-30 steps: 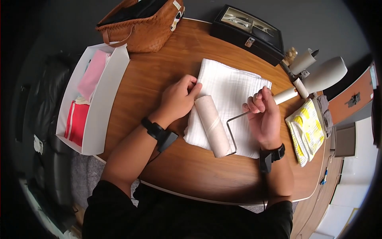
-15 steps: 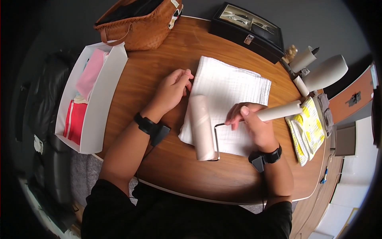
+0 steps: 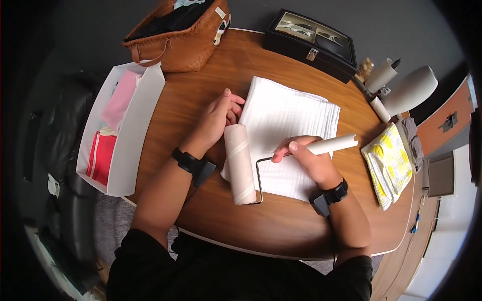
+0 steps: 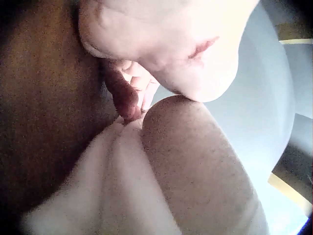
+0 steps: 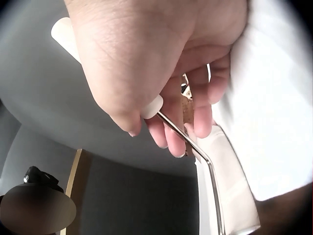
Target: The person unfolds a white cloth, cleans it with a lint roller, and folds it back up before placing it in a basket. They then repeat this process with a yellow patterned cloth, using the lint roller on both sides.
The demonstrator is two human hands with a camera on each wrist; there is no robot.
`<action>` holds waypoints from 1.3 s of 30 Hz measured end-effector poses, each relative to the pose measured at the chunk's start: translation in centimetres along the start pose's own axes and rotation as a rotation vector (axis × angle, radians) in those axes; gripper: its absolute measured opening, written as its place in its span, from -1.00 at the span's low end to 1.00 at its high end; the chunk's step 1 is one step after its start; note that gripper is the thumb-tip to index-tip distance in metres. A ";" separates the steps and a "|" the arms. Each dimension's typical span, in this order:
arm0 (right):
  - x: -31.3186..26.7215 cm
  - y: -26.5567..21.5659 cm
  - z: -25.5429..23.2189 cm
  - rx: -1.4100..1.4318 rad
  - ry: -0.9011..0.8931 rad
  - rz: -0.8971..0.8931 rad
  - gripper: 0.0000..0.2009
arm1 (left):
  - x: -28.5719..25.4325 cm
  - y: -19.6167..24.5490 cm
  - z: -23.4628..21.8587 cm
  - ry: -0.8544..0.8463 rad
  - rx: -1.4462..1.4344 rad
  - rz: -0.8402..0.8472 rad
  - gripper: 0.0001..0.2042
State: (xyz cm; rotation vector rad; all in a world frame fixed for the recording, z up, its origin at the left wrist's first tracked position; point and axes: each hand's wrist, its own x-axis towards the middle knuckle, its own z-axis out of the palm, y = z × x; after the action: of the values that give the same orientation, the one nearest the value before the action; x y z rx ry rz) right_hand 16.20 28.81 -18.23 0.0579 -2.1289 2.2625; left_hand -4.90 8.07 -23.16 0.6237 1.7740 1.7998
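In the head view my right hand (image 3: 314, 163) grips the white handle (image 3: 334, 144) of a lint roller, the thumb lying along it. A bent metal rod (image 3: 259, 178) leads to the pale roll (image 3: 240, 165), which overlaps the left edge of a folded white cloth (image 3: 291, 113). My left hand (image 3: 213, 120) is at that edge with loosely bent fingers, just beyond the roll's far end. The left wrist view has its fingertips (image 4: 131, 112) right at the cloth's border, close by the roll (image 4: 195, 161). From the right wrist, the handle end (image 5: 154, 106) shows beneath the thumb.
A white box (image 3: 128, 145) with folded pink and red cloths stands at left, a brown woven basket (image 3: 183, 52) behind it. At the back is a black glasses case (image 3: 316, 60). A folded yellow-and-white cloth (image 3: 389, 160) and a white vase-like object (image 3: 414, 90) are at right.
The roller has swung left across the cloth to its left edge. My right hand has turned so its thumb lies on the handle. The left hand has drawn slightly left, its fingers loosening.
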 end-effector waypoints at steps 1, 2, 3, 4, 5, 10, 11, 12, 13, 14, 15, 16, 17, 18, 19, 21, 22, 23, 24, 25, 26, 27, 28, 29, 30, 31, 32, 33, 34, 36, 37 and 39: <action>-0.1 -0.2 0.1 0.002 -0.003 0.006 -0.66 | 0.2 -0.2 -0.2 -0.014 -0.002 -0.005 -0.34; 0.0 -0.2 0.1 -0.002 -0.016 0.001 -0.66 | 0.2 -0.1 -0.2 -0.016 -0.004 -0.007 -0.35; 0.0 -0.2 0.0 -0.006 -0.028 -0.003 -0.67 | 0.1 0.0 -0.1 -0.018 -0.008 -0.010 -0.37; 0.0 -0.3 -0.1 -0.011 -0.040 -0.007 -0.67 | 0.1 0.0 -0.1 -0.021 -0.013 -0.012 -0.39; 0.0 -0.3 -0.2 -0.002 -0.035 -0.005 -0.68 | 0.0 0.0 -0.1 -0.018 0.005 0.000 -0.44; -0.3 -1.5 -1.6 -0.018 0.030 0.022 -0.68 | -0.1 -0.8 0.2 -0.061 0.182 0.128 -0.69; -0.5 -2.6 -1.9 -0.073 0.055 0.035 -0.69 | 0.0 -1.0 0.1 -0.087 0.136 0.082 -0.66; -0.9 -4.1 -2.2 -0.128 0.077 0.049 -0.70 | -0.2 -0.5 0.2 -0.103 0.185 0.084 -0.65; -1.2 -5.4 -2.6 -0.183 0.096 0.064 -0.71 | -0.5 0.1 0.3 -0.117 0.232 0.085 -0.64; -1.5 -6.1 -3.5 -0.232 0.117 0.081 -0.71 | -0.8 0.7 0.5 -0.131 0.280 0.085 -0.63; -2.0 -6.8 -4.7 -0.280 0.137 0.098 -0.71 | -0.9 1.0 0.7 -0.131 0.275 0.067 -0.60; -2.4 -7.4 -5.6 -0.329 0.158 0.114 -0.71 | -1.0 1.3 0.9 -0.122 0.288 0.065 -0.60; -2.8 -8.4 -6.2 -0.365 0.208 0.147 -0.71 | -1.1 1.5 1.1 -0.113 0.301 0.064 -0.59; -3.2 -9.4 -6.7 -0.401 0.257 0.180 -0.71 | -1.1 1.5 1.1 -0.104 0.312 0.063 -0.59; -3.5 -10.1 -7.0 -0.438 0.305 0.213 -0.71 | -1.1 1.4 1.1 -0.100 0.309 0.066 -0.58; -4.1 -10.8 -7.2 -0.431 0.409 0.259 -0.69 | -1.1 1.1 1.2 -0.091 0.298 0.072 -0.58; -4.2 -11.0 -7.3 -0.427 0.462 0.281 -0.69 | -1.1 1.1 1.2 -0.086 0.302 0.071 -0.58; -4.1 -10.9 -7.2 -0.434 0.459 0.281 -0.69 | -1.1 1.2 1.3 -0.082 0.308 0.070 -0.58; -3.9 -10.2 -7.2 -0.382 0.423 0.256 -0.69 | -1.0 1.2 1.3 -0.079 0.316 0.070 -0.58; -3.5 -9.1 -7.1 -0.327 0.390 0.230 -0.69 | -1.0 1.1 1.3 -0.069 0.336 0.076 -0.59; -3.3 -8.3 -6.8 -0.270 0.358 0.204 -0.68 | -1.0 1.0 1.3 -0.061 0.357 0.082 -0.61; -2.7 -8.0 -6.4 -0.304 0.233 0.230 -0.68 | -0.9 1.0 1.3 -0.056 0.381 0.088 -0.62; -2.1 -7.5 -5.5 -0.261 0.196 0.233 -0.69 | -0.8 0.9 1.3 -0.044 0.401 0.093 -0.64; -1.6 -6.9 -4.4 -0.218 0.161 0.235 -0.69 | -0.8 0.8 1.4 -0.035 0.422 0.098 -0.65; -1.1 -6.3 -3.3 -0.176 0.126 0.235 -0.70 | -0.8 0.6 1.5 -0.025 0.442 0.104 -0.67; -0.7 -5.7 -2.3 -0.121 0.114 0.215 -0.70 | -0.7 0.4 1.4 -0.025 0.437 0.112 -0.66; -0.3 -5.1 -1.3 -0.066 0.102 0.193 -0.70 | -0.6 0.2 1.4 -0.024 0.434 0.121 -0.65; -0.3 -4.8 -1.0 -0.010 0.089 0.170 -0.71 | -0.5 0.1 1.3 -0.024 0.430 0.130 -0.64; -0.5 -5.1 -1.0 -0.068 0.110 0.194 -0.70 | -0.5 -0.1 1.3 -0.020 0.437 0.140 -0.64; -0.9 -6.4 -1.1 -0.184 0.148 0.248 -0.70 | -0.6 -0.2 1.4 -0.009 0.447 0.156 -0.64; -1.2 -7.4 -1.3 -0.262 0.177 0.250 -0.69 | -0.7 -0.1 1.6 -0.007 0.448 0.160 -0.64; -2.3 -9.7 -2.4 -0.423 0.228 0.256 -0.68 | -0.9 0.1 1.8 0.003 0.446 0.167 -0.64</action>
State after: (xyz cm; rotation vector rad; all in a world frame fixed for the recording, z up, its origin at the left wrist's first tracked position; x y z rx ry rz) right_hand 19.01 31.83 -8.81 -0.4835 -2.5428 1.7608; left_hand -3.07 8.79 -22.92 0.9666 2.2015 1.5067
